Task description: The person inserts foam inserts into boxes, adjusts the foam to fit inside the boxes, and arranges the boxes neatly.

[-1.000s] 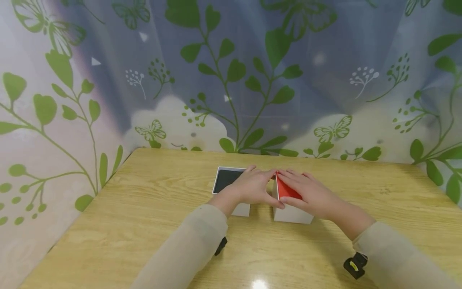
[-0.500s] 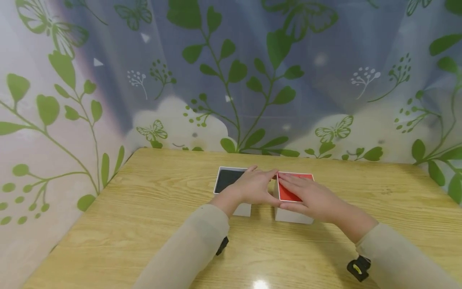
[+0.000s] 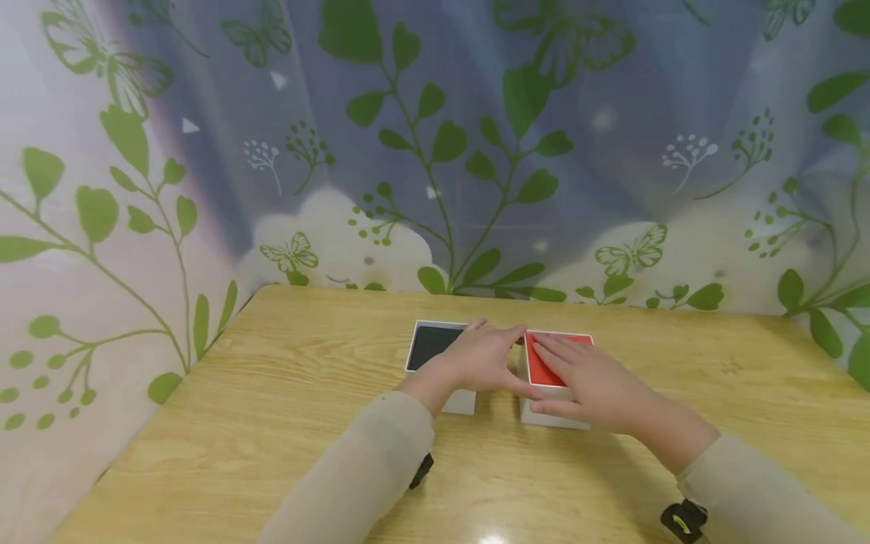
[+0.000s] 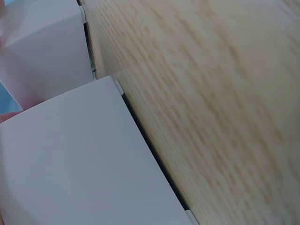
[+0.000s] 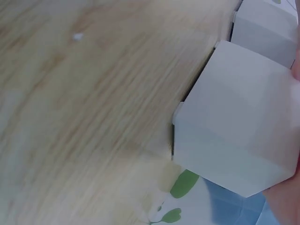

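Two small white boxes stand side by side on the table. The right box [image 3: 553, 415] has a red top [image 3: 544, 374] within a white rim; the left box [image 3: 464, 403] has a dark top [image 3: 428, 346]. My left hand [image 3: 479, 359] reaches across the left box and holds the right box's left side, thumb at its near corner and forefinger at its far corner. My right hand [image 3: 601, 385] rests straight fingers on the red top, its thumb along the near rim. In the right wrist view, the right box's white wall [image 5: 239, 108] fills much of the right half.
Both boxes stand on a wood-grain table [image 3: 306, 423]. A narrow gap separates them. Behind the table hangs a leaf-and-butterfly printed cloth [image 3: 462, 189]. A black strap mount [image 3: 683, 521] sits at the right sleeve.
My right fingers have drawn back from the far left edge of the red top, leaving more of it showing. My left hand keeps its hold. The head view has shifted slightly.
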Demonstrator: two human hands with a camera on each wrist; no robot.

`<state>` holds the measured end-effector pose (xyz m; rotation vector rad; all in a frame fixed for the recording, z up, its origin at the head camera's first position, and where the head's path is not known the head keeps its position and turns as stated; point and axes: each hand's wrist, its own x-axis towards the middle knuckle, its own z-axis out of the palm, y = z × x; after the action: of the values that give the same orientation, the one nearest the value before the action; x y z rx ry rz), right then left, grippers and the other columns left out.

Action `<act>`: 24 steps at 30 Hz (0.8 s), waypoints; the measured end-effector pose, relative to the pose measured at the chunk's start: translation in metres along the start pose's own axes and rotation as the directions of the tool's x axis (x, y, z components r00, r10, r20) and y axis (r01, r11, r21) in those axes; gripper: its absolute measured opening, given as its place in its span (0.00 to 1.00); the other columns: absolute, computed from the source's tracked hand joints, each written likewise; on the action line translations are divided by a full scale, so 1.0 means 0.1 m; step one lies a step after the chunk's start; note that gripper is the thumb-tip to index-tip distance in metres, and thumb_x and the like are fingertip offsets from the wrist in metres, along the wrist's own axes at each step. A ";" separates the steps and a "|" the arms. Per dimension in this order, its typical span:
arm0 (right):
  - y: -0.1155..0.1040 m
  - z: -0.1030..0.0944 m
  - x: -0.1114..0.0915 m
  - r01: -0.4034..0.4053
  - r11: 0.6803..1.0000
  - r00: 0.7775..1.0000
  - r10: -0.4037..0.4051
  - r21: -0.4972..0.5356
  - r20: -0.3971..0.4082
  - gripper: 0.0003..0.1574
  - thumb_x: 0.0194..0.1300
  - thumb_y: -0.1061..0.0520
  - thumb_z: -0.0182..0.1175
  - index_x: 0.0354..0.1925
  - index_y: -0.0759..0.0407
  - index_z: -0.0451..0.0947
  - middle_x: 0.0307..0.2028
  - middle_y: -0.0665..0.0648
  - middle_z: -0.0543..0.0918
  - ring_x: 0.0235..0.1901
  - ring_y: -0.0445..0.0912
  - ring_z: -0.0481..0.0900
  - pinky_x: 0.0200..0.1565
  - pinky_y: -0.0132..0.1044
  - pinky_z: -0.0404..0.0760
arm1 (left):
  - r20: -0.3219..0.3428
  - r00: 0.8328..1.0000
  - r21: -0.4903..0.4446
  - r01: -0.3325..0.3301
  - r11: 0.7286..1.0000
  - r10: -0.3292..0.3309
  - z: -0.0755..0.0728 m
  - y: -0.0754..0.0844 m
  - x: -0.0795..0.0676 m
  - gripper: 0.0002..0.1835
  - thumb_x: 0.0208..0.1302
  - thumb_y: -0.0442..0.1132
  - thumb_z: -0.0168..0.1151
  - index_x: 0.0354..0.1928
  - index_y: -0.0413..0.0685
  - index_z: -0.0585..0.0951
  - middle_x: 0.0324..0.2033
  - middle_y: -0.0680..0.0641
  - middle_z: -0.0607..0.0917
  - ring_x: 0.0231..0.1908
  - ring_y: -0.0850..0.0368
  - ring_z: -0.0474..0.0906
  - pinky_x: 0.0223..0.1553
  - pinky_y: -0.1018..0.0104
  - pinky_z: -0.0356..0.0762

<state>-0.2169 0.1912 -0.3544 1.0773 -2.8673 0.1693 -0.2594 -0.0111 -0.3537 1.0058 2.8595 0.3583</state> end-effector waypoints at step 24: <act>0.02 -0.05 -0.15 -0.080 0.961 0.997 0.080 -0.265 -0.011 0.60 0.51 0.20 0.51 0.63 0.66 0.67 0.62 0.65 0.67 0.60 0.62 0.63 0.59 0.65 0.54 | 0.009 1.000 -0.008 0.020 1.000 -0.020 0.02 0.01 0.01 0.56 0.45 0.74 0.58 0.71 0.48 0.57 0.60 0.58 0.73 0.61 0.58 0.66 0.68 0.55 0.39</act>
<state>-0.2066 0.2030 -0.3510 0.9110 -2.8289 -0.2053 -0.2598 -0.0092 -0.3553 0.9744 2.8557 0.3621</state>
